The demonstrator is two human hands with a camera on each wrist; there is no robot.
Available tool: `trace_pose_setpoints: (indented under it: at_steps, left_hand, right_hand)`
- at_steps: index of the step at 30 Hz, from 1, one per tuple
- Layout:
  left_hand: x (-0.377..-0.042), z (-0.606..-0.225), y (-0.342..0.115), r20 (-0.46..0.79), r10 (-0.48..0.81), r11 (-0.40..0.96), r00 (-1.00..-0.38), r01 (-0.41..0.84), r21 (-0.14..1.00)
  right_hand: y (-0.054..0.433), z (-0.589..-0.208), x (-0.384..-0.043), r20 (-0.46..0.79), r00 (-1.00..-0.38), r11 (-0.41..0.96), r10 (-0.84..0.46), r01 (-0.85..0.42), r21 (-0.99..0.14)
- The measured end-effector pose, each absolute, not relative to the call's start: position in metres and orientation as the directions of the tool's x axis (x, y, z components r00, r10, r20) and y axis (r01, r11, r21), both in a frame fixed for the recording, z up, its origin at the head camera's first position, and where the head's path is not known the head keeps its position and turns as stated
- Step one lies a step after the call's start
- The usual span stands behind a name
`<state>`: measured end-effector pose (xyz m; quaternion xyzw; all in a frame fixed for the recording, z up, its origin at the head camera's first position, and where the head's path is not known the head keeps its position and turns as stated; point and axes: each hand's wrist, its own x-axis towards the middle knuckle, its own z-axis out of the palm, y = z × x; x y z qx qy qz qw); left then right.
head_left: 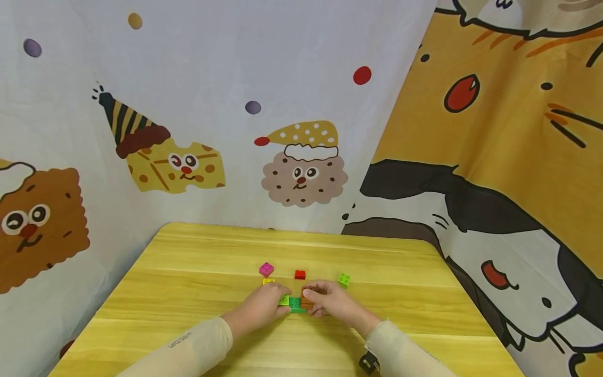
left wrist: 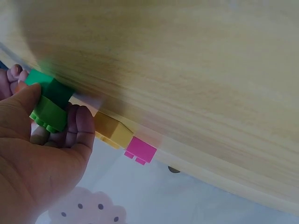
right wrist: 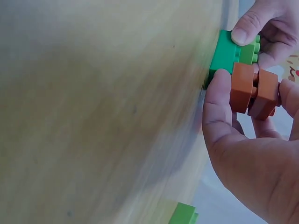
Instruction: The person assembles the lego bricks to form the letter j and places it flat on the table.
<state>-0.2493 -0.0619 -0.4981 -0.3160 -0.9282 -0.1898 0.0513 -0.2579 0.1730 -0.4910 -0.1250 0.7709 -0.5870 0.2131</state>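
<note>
Orange blocks (right wrist: 241, 88) seemed light, hard, best held by the sides; right hand (head_left: 335, 300) gripped them, left hand (head_left: 261, 307) a green block (left wrist: 50, 113).

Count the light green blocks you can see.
2. One light green block is at the left hand, on the dark green block; the loose one is on the table, just beyond the right hand. The hands could hide more.
</note>
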Motion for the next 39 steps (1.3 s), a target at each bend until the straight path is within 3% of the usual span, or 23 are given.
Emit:
trace_pose_setpoints:
  at_steps: [23, 39]
  left_hand:
    - [-0.250, -0.503, -0.061, 0.224, 0.558, 0.728, -0.799, 0.601, 0.330]
    - [-0.252, -0.502, -0.061, 0.219, 0.569, 0.708, -0.793, 0.607, 0.360]
  right_hand:
    - [0.171, -0.498, -0.261, -0.236, -0.881, 0.154, -0.411, 0.188, -0.970]
    - [0.173, -0.501, -0.262, -0.230, -0.886, 0.156, -0.404, 0.181, -0.971]
